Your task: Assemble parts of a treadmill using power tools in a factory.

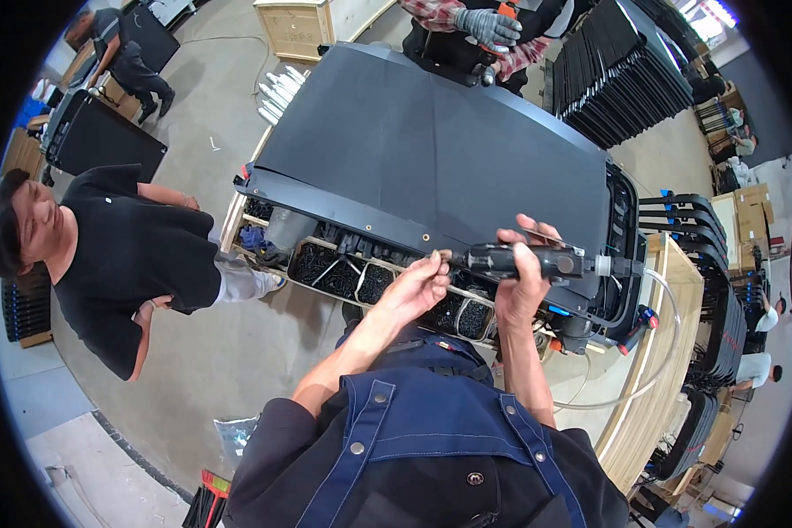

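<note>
A black air screwdriver (487,259) lies level above the near edge of a large dark panel (414,132). My right hand (521,295) is wrapped round its body. At the tool's left tip, the thumb and fingers of my left hand (416,286) are pinched together; what sits between them is too small to make out. Holes with brass-coloured rims (426,237) run along the panel's near rail. Just below that rail, bins (321,267) hold many small black parts.
A clear hose (675,321) loops from the tool past a wooden crate (651,370) at right. Across the panel, a gloved co-worker's hand (488,29) shows. Another person (106,238) stands at left. Stacked black panels (625,75) fill the far right.
</note>
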{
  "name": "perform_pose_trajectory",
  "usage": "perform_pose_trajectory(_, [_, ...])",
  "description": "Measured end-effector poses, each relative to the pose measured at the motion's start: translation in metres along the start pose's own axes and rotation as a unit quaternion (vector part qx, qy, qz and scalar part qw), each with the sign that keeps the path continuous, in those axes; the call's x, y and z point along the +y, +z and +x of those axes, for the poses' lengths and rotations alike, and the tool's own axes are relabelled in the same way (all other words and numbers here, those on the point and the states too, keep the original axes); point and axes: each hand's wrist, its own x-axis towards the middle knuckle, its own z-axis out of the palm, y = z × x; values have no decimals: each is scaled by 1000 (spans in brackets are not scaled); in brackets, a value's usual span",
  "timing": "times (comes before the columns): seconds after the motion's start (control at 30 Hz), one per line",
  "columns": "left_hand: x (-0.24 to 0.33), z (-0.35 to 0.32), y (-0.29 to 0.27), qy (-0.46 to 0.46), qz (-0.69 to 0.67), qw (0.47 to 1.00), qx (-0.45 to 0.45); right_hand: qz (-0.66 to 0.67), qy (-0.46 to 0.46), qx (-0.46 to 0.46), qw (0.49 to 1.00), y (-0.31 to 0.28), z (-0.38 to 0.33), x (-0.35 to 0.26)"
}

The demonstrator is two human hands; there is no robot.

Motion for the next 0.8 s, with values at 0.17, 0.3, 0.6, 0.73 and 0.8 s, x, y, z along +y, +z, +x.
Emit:
perform_pose_trajectory(0.17, [10,26,4,-29,-140,990,17,-98,-64,-144,983,31,21,31])
perform_pose_trajectory(0.3, [14,33,3,-8,-63,993,100,-140,-13,-222,965,54,33,42])
perform_pose_trajectory(0.6, [102,-15,-39,352,263,851,288,-279,111,-474,828,92,68,53])
perform_pose_trajectory(0.73, [100,-2,-39,366,233,850,298,-235,117,-491,831,84,72,52])
perform_pose_trajectory(0.8, [98,0,-44,372,232,843,311,-163,121,-466,861,95,67,42])
